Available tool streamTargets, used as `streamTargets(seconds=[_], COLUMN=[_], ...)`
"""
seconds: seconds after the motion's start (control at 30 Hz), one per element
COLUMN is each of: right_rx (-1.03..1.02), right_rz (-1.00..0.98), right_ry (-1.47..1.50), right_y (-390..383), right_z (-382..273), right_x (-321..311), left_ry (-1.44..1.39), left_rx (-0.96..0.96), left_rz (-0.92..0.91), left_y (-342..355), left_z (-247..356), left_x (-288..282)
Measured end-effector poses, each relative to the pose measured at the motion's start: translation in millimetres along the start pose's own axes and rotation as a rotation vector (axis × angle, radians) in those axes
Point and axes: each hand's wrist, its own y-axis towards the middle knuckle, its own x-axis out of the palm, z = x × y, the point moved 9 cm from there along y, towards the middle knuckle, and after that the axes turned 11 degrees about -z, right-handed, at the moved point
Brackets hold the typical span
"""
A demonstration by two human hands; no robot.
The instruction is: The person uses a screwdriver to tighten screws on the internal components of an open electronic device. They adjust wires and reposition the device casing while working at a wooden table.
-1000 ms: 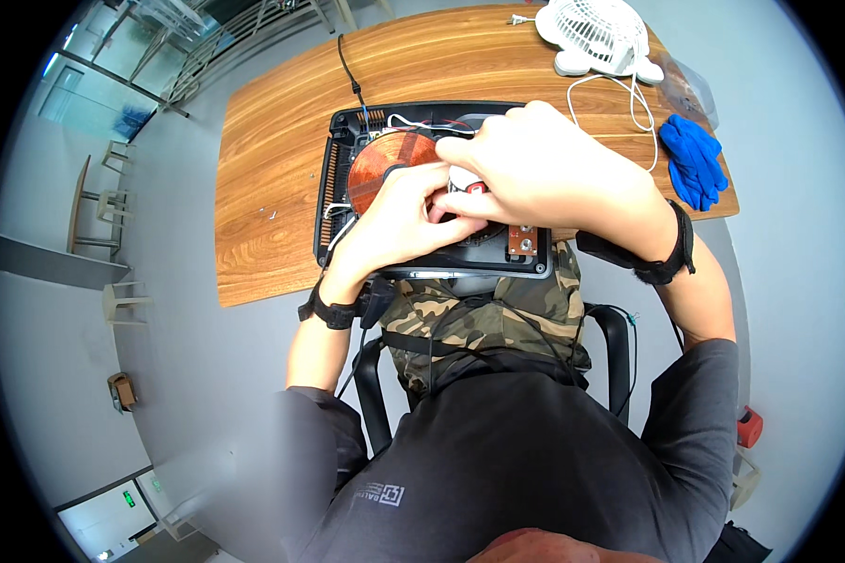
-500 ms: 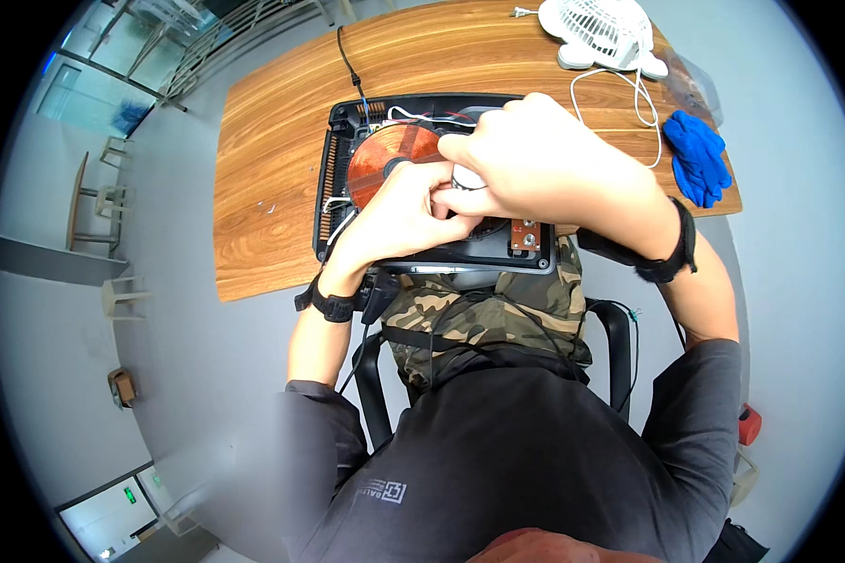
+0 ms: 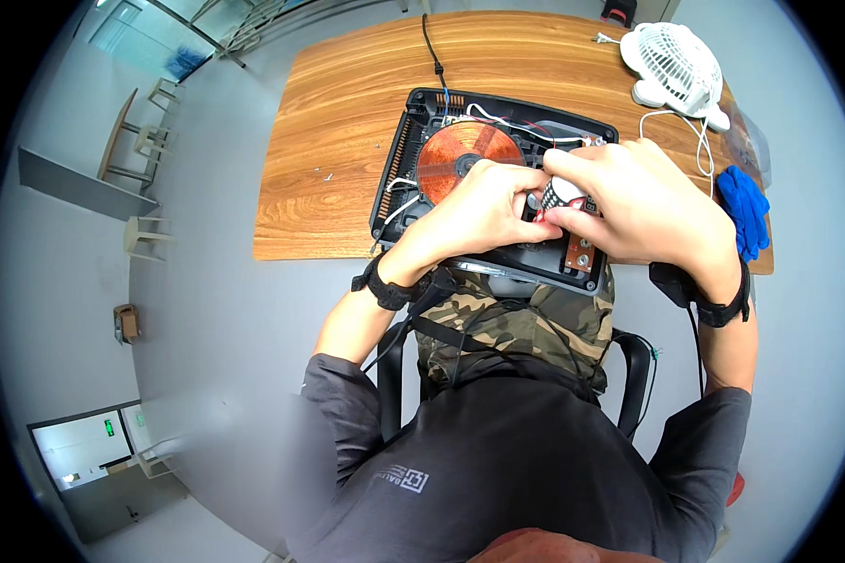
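The opened black housing of an induction cooker [image 3: 498,266] lies at the table's front edge, partly over my lap. Inside it, a round copper coil [image 3: 446,150] fills the left half, and a small brown circuit board [image 3: 580,253] sits at the near right. My right hand [image 3: 643,202] is closed round a small cylinder [image 3: 562,192] with a white top and black-and-white patterned side. Facing it, my left hand [image 3: 479,211] pinches beside the cylinder over the housing; what its fingertips hold is too small to name. Both hands hide part of the interior.
A black power cord [image 3: 432,47] runs from the housing over the table's far edge. A white fan [image 3: 676,66] with its cable stands at the far right of the wooden table [image 3: 329,141]. Blue gloves [image 3: 745,211] lie at the right edge, near a clear plastic bag [image 3: 749,141].
The hands have drawn apart slightly, exposing the cylinder's patterned side and more of the coil. The whole view has shifted, so the table and housing appear farther right and turned.
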Motion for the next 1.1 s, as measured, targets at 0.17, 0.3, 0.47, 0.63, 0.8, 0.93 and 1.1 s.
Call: streamTargets(seconds=[0.17,0.3,0.47,0.63,0.8,0.93,1.1], right_rx=[0.066,0.064,0.078,-0.048,0.051,0.108,0.117], right_rz=[0.044,0.063,0.044,0.033,-0.036,-0.036,-0.013], right_ry=[-0.149,-0.19,-0.194,-0.101,-0.104,-0.153,-0.211], right_y=[6,13,12,3,5,10,13], right_z=[-3,-8,-7,-2,4,4,5], right_x=[0,1,0,0,1,1,2], left_ry=[-0.083,-0.15,-0.017,-0.005,-0.068,-0.095,0.081], left_rx=[-0.026,0.069,0.193,0.072,-0.03,0.061,0.201], left_rz=[-0.088,0.042,0.236,0.139,-0.078,-0.042,0.199], left_y=[1,-6,-9,-7,2,4,-5], left_z=[-6,-5,3,1,-9,0,18], left_x=[9,10,1,-1,7,4,-3])
